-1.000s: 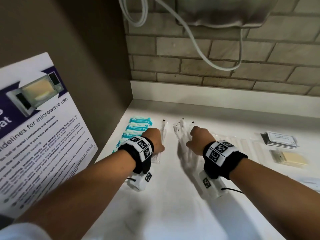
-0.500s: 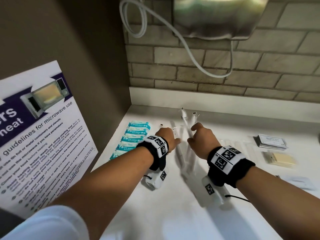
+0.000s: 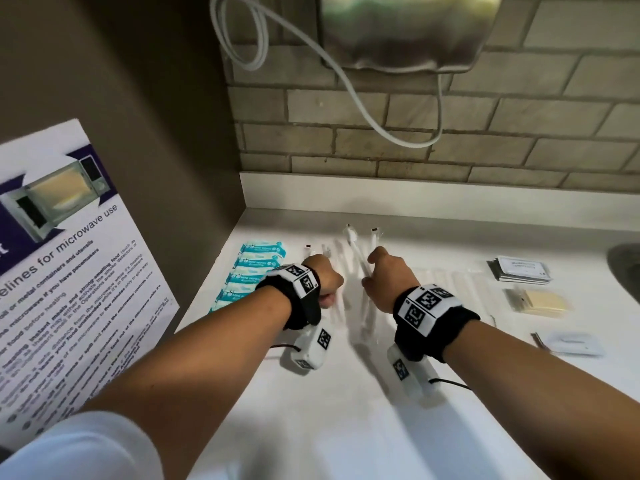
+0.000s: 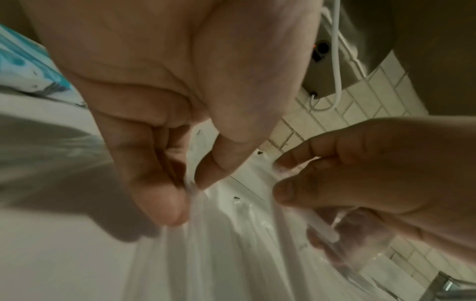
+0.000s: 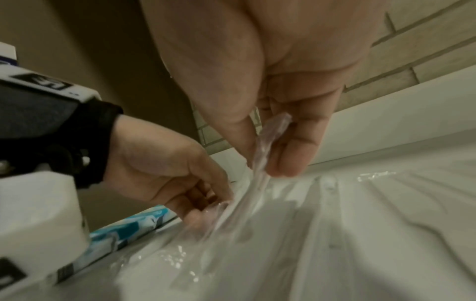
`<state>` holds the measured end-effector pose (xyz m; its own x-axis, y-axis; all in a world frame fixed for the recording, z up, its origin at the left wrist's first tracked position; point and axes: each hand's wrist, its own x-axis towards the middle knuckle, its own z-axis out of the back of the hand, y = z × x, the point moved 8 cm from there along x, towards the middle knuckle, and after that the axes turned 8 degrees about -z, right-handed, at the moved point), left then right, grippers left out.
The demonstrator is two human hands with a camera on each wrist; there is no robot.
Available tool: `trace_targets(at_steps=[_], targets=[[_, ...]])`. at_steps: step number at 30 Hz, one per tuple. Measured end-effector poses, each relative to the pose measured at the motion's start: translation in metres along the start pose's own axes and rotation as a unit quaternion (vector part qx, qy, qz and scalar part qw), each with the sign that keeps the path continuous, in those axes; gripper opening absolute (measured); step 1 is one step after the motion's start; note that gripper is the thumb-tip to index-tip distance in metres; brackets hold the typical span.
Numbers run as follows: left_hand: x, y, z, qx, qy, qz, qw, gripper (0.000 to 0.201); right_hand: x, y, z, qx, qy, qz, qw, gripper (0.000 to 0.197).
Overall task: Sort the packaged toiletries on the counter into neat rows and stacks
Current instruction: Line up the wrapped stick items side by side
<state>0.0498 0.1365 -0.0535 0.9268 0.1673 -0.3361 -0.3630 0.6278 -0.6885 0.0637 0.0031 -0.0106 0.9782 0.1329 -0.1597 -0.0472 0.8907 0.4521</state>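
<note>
While both hands work at the middle of the head view, the clear-wrapped toothbrushes (image 3: pixel 349 271) are seen lying between them on the white bench (image 3: pixel 346 410), long axes running from the lower centre toward the upper centre of the frame, roughly in line with the forearms. At left of centre, the row of teal sachets (image 3: pixel 249 271) is laid along the wall side. Just right of it, the left hand (image 3: pixel 320 280) is curled, its thumb and fingers pinched on one wrapper, as confirmed in the left wrist view. Further right, the right hand (image 3: pixel 384 278) is closed on another wrapped toothbrush (image 3: pixel 360 258), lifted and tilted at its far end. Neither hand is judged nearer; the loose bundle is reached equally from both sides.
</note>
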Motion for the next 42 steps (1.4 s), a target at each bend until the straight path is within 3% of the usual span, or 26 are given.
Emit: trace_targets(at_steps=[10,17,20,24,28,32,42], targets=[[0.002,0.023,0.007,-0.051,-0.04,-0.015,0.998,0.026,-0.002,0.005,-0.038,-0.05,0.042,-0.013,0.998,0.034],[0.002,0.021,0.019,0.21,-0.005,-0.002,0.978,0.012,-0.002,0.002,-0.045,-0.07,0.075,-0.006,0.995,0.042],[0.0,0.012,0.026,0.229,-0.041,-0.031,0.972,0.016,0.002,0.002,-0.05,-0.075,0.089,-0.014,0.993,0.033],[-0.002,-0.001,0.032,0.177,-0.079,-0.11,0.975,0.014,0.007,0.0,-0.05,-0.108,0.093,-0.014,0.99,0.025],[-0.003,-0.007,0.017,0.227,-0.018,-0.198,0.953,0.037,0.006,-0.003,-0.047,-0.109,0.095,-0.005,0.989,0.034],[0.0,0.01,0.008,0.339,0.025,-0.173,0.924,0.065,0.007,-0.002,-0.042,-0.133,0.088,0.017,0.987,0.033],[-0.009,0.011,0.006,0.413,0.066,-0.173,0.892,0.058,0.007,-0.005,-0.038,-0.264,0.075,0.073,0.959,0.048]])
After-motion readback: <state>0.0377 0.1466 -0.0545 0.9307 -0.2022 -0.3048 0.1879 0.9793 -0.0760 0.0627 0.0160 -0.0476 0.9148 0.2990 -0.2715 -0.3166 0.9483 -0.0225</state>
